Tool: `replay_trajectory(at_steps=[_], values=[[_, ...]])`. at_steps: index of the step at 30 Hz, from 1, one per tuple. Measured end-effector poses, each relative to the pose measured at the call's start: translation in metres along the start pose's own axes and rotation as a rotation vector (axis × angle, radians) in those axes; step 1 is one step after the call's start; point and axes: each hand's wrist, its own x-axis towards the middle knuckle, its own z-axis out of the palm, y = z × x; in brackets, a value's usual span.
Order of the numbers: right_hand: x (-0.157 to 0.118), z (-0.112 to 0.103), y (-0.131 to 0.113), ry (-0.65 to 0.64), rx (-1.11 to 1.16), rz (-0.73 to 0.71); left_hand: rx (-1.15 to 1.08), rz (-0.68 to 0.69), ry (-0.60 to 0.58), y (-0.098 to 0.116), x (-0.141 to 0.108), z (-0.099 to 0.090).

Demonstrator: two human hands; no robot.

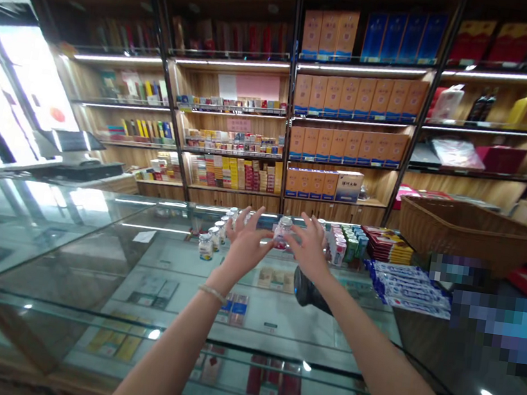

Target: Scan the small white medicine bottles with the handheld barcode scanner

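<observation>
Both arms reach over a glass display counter (168, 289). Between my hands stands a small clear jar (283, 231) with a pale lid and some reddish content. My left hand (246, 244) is at its left side, fingers spread, thumb tip close to or against the jar. On the other side my right hand (308, 245) has its fingers apart too, thumb near the jar; I cannot tell whether either touches it. Small white-lidded jars (205, 247) stand in a row left of my left hand. Pink-and-white cans (338, 249) stand right of my right hand.
A black device (307, 291) lies partly behind my right forearm. Blue-and-white packets (409, 288), red boxes (380, 245) and a wicker basket (472, 231) occupy the right side. A white paper (144, 235) lies left. Behind, shelves hold orange boxes (359, 98); a monitor (74, 141) stands far left.
</observation>
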Motion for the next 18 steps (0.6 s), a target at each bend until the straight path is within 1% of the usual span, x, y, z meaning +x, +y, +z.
replay_trajectory(at_steps=[4, 9, 14, 18], values=[[-0.005, 0.018, -0.022, -0.042, 0.015, -0.023, 0.034, -0.061, 0.003, -0.018, -0.016, -0.013], [-0.009, 0.038, -0.039, -0.077, 0.044, -0.059, 0.065, -0.117, 0.017, -0.037, -0.031, -0.025], [-0.010, 0.056, -0.054, -0.079, 0.059, -0.079, 0.086, -0.119, 0.045, -0.057, -0.039, -0.033], [-0.013, 0.073, -0.063, -0.080, 0.060, -0.091, 0.108, -0.149, 0.045, -0.074, -0.046, -0.036]])
